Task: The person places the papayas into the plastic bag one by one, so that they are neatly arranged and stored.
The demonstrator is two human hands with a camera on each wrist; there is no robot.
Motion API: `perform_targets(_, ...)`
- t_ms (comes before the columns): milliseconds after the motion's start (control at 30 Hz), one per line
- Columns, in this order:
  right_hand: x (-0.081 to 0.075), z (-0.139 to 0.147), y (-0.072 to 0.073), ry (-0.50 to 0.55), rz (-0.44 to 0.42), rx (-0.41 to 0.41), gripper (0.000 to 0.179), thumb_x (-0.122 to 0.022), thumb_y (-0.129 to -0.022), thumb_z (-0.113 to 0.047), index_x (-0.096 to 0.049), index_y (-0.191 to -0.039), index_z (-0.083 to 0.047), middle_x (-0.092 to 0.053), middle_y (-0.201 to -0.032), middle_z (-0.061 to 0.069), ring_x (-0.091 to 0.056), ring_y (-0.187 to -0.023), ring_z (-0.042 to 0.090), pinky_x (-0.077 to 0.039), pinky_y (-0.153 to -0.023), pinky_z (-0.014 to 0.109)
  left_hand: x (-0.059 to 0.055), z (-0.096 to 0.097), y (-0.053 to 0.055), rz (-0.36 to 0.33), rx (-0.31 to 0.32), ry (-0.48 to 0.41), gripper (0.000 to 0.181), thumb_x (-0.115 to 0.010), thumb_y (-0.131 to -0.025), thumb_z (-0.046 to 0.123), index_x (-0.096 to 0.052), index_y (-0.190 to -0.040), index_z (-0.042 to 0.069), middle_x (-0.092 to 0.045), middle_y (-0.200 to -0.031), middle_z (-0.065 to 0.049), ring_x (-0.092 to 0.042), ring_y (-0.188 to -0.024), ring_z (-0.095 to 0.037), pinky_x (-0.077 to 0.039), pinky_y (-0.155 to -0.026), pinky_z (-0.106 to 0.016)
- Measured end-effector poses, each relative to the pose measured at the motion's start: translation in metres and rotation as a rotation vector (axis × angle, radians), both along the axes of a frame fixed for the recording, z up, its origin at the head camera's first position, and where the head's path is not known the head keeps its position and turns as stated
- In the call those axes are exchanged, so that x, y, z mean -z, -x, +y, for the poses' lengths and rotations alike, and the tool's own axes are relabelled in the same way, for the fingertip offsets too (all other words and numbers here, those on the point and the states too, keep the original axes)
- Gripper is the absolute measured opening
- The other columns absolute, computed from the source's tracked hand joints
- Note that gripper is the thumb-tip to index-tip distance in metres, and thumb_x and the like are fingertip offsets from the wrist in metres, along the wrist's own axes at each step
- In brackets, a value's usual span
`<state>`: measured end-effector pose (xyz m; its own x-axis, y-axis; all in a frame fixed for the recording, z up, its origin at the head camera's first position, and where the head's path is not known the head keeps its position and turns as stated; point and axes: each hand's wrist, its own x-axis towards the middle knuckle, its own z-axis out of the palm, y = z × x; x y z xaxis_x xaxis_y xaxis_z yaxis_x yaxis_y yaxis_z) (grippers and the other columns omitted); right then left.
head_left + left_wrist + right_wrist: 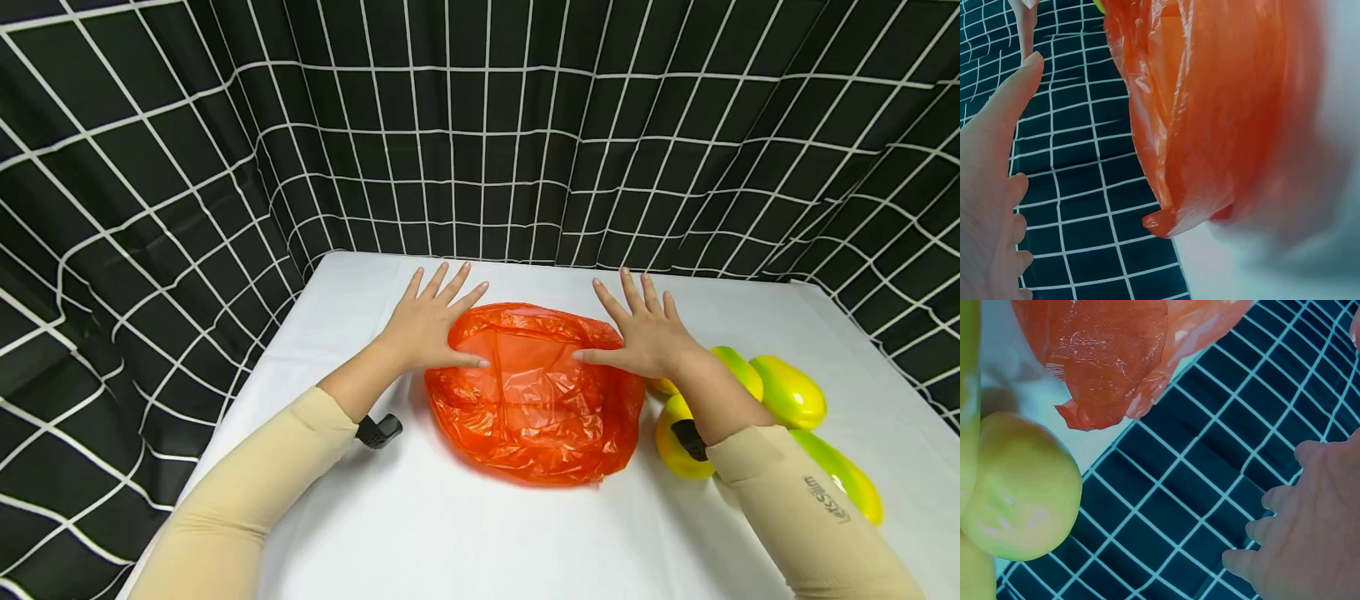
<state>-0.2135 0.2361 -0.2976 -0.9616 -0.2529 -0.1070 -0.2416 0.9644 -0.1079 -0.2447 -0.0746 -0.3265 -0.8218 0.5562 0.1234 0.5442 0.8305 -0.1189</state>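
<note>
A red-orange plastic bag sits opened out on the white table, its rim spread wide and its crinkled inside showing. My left hand hovers over the bag's left side with fingers spread and nothing in its grasp. Over the right side my right hand mirrors it, fingers fanned out and thumb pointing inward. In the left wrist view the left hand is apart from the bag's wall. The right wrist view shows the right hand apart from the bag too.
Several shiny yellow-green mangoes lie right of the bag, partly hidden under the right forearm; one mango looms close in the right wrist view. The white tablecloth covers the table. Black cloth with a white grid hangs around it.
</note>
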Motion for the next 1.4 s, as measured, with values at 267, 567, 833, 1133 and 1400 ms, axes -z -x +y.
perform_targets(267,-0.005,0.008,-0.016,0.191,0.035,0.022,0.096,-0.065,-0.078,-0.053,-0.017,-0.15,-0.01,-0.007,-0.155,0.023,-0.005,-0.139,0.049,-0.017,-0.104,0.071,0.009,-0.004,-0.004,-0.112,-0.024,-0.256,0.092,-0.061,-0.079,0.059,-0.018,-0.15,0.02,-0.006,-0.158,-0.01,-0.011,-0.145,-0.031,-0.009,-0.118,-0.051)
perform_targets(567,-0.004,0.029,-0.049,0.408,-0.016,0.168,0.086,-0.062,-0.083,-0.047,-0.022,-0.148,-0.009,-0.007,-0.155,0.024,-0.014,-0.136,0.051,-0.027,-0.095,0.074,0.025,-0.014,-0.011,-0.3,-0.152,-0.731,0.078,-0.069,-0.08,0.039,-0.032,-0.146,0.018,-0.02,-0.156,-0.01,-0.021,-0.142,-0.032,-0.024,-0.112,-0.056)
perform_targets(833,0.011,0.048,-0.075,0.538,0.031,0.321,0.082,-0.054,-0.087,-0.051,-0.019,-0.149,-0.01,-0.003,-0.155,0.024,-0.01,-0.136,0.053,-0.022,-0.093,0.078,0.042,-0.021,-0.013,-0.438,-0.21,-0.993,0.072,-0.068,-0.084,0.026,-0.033,-0.145,0.014,-0.028,-0.153,-0.011,-0.029,-0.139,-0.034,-0.027,-0.113,-0.05)
perform_targets(1133,0.034,0.054,-0.096,0.747,0.057,0.483,0.076,-0.052,-0.09,-0.047,-0.016,-0.15,-0.015,-0.006,-0.155,0.022,-0.01,-0.136,0.052,-0.017,-0.1,0.075,0.063,-0.025,-0.017,-0.518,-0.249,-1.196,0.069,-0.064,-0.085,0.018,-0.031,-0.145,0.007,-0.03,-0.152,-0.013,-0.03,-0.138,-0.034,-0.029,-0.114,-0.042)
perform_targets(1400,0.052,0.057,-0.105,0.806,0.044,0.53,0.078,-0.051,-0.091,-0.044,-0.012,-0.15,-0.013,-0.009,-0.155,0.023,-0.009,-0.139,0.049,-0.013,-0.104,0.072,0.073,-0.023,-0.019,-0.639,-0.31,-1.301,0.073,-0.063,-0.086,0.015,-0.024,-0.147,0.005,-0.025,-0.152,-0.018,-0.03,-0.138,-0.036,-0.029,-0.113,-0.043)
